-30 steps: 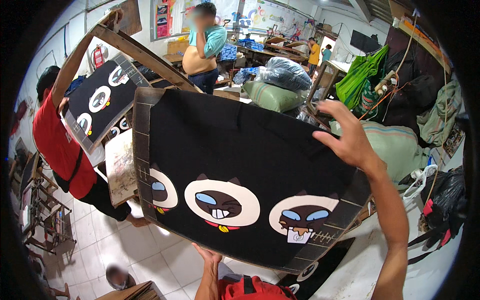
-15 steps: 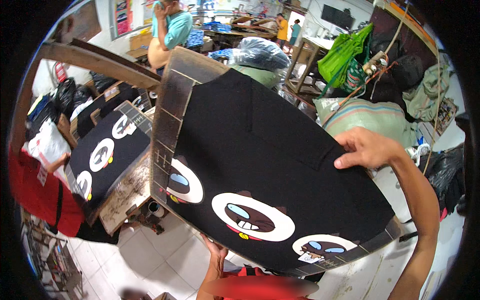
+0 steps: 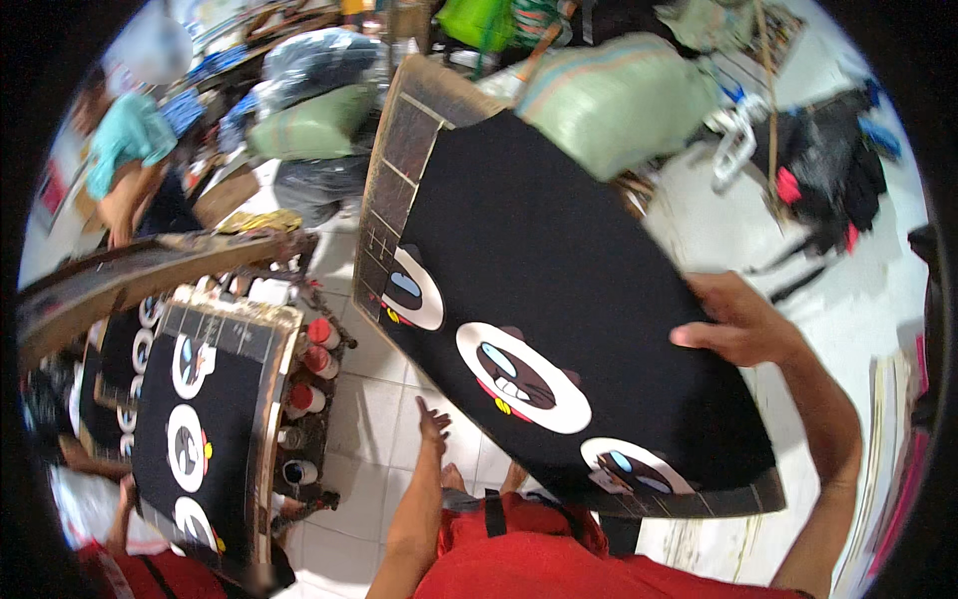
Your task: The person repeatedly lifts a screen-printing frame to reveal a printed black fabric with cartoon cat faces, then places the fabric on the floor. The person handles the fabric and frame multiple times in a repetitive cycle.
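Board (image 3: 395, 160), tilted, held above the floor (image 3: 364, 439); black cloth (image 3: 559, 240) with cat faces covers most of it. Long axis: upper left to lower right. Right hand (image 3: 740, 317), the nearer, pinches the upper-right long edge, thumb over the cloth, elbow bent; the board lies to its left. Left hand (image 3: 432, 424): fingers spread, below the lower-left edge, apparently not touching.

Lg pale-grn sack (image 3: 621, 108) btwn bright-grn bag (image 3: 473, 22) & blk bag (image 3: 826, 150); red-lidded jars (image 3: 319, 361) on L; tiled flr (image 3: 357, 437).

1 held bd. (image 3: 404, 160), its 3 pics (image 3: 527, 379), 3 red-cap btls. (image 3: 318, 361)
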The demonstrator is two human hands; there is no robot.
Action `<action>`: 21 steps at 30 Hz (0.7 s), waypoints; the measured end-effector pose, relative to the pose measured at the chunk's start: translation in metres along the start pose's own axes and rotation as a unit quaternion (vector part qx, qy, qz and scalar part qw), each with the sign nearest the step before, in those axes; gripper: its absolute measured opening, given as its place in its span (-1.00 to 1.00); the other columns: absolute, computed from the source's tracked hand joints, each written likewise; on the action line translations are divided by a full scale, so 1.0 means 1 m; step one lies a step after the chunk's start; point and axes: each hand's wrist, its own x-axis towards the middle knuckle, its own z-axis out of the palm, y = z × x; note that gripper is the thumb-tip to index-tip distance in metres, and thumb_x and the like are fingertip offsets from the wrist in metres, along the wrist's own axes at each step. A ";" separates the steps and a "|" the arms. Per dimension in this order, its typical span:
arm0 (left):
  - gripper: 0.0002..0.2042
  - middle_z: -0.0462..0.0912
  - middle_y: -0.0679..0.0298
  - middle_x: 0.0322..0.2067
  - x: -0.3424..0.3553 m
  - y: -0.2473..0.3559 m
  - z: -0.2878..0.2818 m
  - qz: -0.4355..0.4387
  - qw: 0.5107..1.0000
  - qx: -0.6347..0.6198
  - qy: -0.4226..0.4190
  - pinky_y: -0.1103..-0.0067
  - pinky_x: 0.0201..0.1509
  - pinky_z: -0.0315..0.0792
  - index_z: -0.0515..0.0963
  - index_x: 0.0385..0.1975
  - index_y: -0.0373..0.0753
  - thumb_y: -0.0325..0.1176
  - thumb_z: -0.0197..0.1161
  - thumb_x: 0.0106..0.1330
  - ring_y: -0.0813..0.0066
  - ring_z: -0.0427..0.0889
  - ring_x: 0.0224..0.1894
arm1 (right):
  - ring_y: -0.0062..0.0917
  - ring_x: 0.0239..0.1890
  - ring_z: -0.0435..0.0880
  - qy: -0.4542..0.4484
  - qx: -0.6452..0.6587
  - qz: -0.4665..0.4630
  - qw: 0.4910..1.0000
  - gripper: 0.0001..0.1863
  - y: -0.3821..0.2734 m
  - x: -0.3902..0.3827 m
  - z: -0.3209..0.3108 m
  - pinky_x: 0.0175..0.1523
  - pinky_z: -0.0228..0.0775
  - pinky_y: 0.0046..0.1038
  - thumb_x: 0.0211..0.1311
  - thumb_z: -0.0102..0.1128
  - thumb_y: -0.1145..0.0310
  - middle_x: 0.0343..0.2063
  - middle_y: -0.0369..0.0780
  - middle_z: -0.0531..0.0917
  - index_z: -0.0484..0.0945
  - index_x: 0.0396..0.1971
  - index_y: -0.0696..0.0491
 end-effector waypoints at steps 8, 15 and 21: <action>-0.11 0.59 0.09 -0.39 0.011 -0.061 -0.161 -0.074 0.979 0.183 0.052 0.39 -0.46 0.27 0.30 0.11 -0.33 0.46 -0.12 0.11 0.36 0.53 -0.44 | 0.04 -0.37 0.60 0.161 -0.154 0.129 0.966 -0.76 0.179 0.053 0.172 -0.23 0.41 -0.08 -0.01 0.21 0.40 -0.54 0.14 0.57 0.43 -0.42 0.26; -0.23 0.60 0.12 -0.42 -0.054 -0.091 -0.259 -0.204 0.944 0.216 0.142 0.33 -0.29 0.31 0.22 0.18 -0.27 0.32 -0.07 0.22 0.33 0.55 -0.46 | 0.03 -0.30 0.60 0.194 -0.135 0.259 0.937 -0.72 0.342 0.065 0.277 -0.13 0.42 -0.07 0.00 0.17 0.38 -0.44 0.15 0.59 0.45 -0.33 0.26; -0.26 0.59 0.15 -0.40 -0.046 -0.067 -0.244 -0.177 0.948 0.205 0.164 0.33 -0.28 0.32 0.26 0.13 -0.25 0.31 -0.02 0.21 0.33 0.57 -0.44 | 0.06 -0.28 0.59 0.215 -0.115 0.335 0.910 -0.75 0.405 0.035 0.284 -0.11 0.41 -0.07 -0.03 0.13 0.40 -0.41 0.17 0.59 0.42 -0.37 0.25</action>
